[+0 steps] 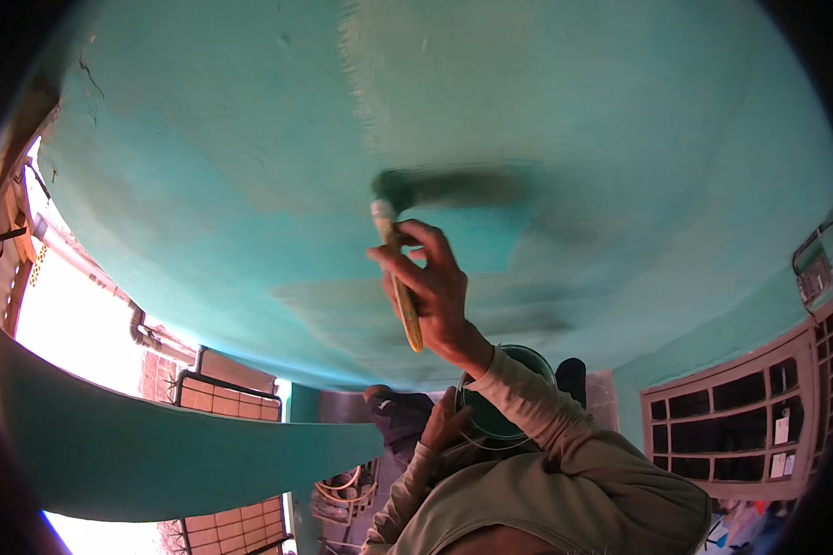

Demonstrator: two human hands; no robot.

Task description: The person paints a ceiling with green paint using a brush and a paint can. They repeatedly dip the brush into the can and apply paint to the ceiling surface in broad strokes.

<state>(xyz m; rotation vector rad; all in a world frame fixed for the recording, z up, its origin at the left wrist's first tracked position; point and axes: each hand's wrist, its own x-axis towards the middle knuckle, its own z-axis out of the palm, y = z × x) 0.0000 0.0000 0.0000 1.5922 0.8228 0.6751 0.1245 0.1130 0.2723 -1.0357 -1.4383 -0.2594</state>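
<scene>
My right hand [442, 296] is closed round the wooden handle of a paintbrush [405, 310]. The brush's dark bristles press against a turquoise wall [213, 120], at the left end of a dark wet streak. Brighter turquoise paint [477, 239] shows just under that streak. Lower down, close to my body, my left hand [446, 421] holds the left side of a paint bucket [530, 351] with a thin wire handle. The bucket's inside looks dark green. My right forearm covers part of it, and some left fingers are hidden.
Below the bucket's level are my dark-clad knee [398, 416] and a dark shoe [572, 375]. A paned window [722, 421] is at the lower right, with a wall box [813, 276] above it. A turquoise ledge [204, 472] and a drainpipe [139, 328] are on the left.
</scene>
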